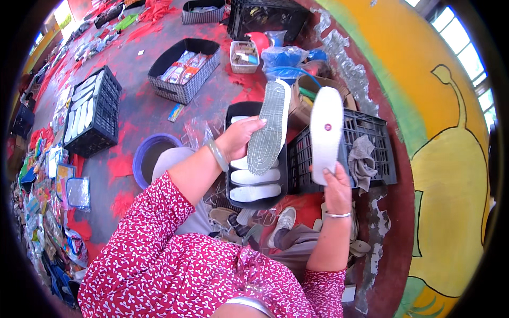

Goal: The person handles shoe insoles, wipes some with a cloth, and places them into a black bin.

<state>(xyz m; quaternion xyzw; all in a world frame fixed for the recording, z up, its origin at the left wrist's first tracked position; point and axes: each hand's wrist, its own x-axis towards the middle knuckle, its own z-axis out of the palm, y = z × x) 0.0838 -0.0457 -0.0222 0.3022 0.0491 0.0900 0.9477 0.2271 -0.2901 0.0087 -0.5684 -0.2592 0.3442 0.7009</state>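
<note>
My left hand (241, 137) is closed on the edge of a grey-green insole (269, 124) marked with grid lines. Behind that insole a white edge shows, perhaps a second insole held with it. A white insole (326, 127) with a small dark red round mark stands upright in my right hand (336, 185), pinched near its lower end. Below the left hand's insole is a black bin (283, 185), with several white insoles (255, 193) lying across it. A black crate (302, 169) stands behind the right hand's insole, a grey cloth (362, 159) hanging over its side.
At the left stands a black crate (103, 127) of white insoles. A purple bucket (139, 165) is beside my knee. Farther off are a checked bin (197, 85) of packets and a small white basket (244, 68). A painted wall (445, 212) closes off the right side.
</note>
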